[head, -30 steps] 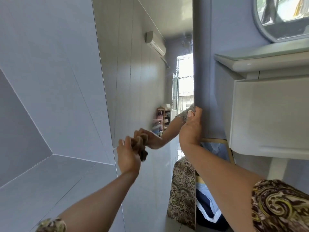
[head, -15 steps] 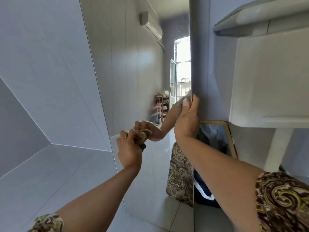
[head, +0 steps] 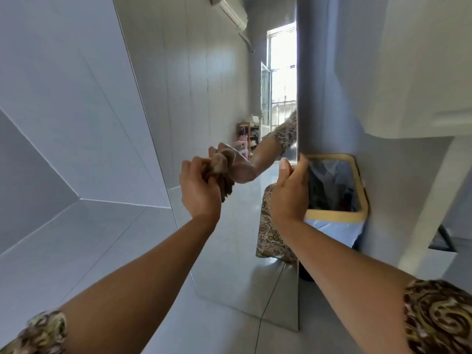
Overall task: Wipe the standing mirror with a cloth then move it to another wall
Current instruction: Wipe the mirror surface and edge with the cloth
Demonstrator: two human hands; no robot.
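Observation:
A tall frameless standing mirror (head: 229,251) stands on the floor in front of me and reflects the room, a window and my own arm. My left hand (head: 198,190) is closed around a bunched brown cloth (head: 219,172) and presses it against the glass at about mid-height. My right hand (head: 290,195) grips the mirror's right edge, thumb on the front and fingers wrapped behind. The mirror's bottom edge rests on the tiles near my feet.
Just right of the mirror stands a bin (head: 337,215) with a wooden rim and a blue liner. A white cabinet (head: 421,72) hangs above it on the grey wall. White wall panels (head: 63,111) and grey floor tiles (head: 76,251) lie to the left.
My view has tilted downward, so the mirror's bottom edge and the bin now show. My right hand has slid lower along the mirror's edge. My left hand keeps the cloth on the glass.

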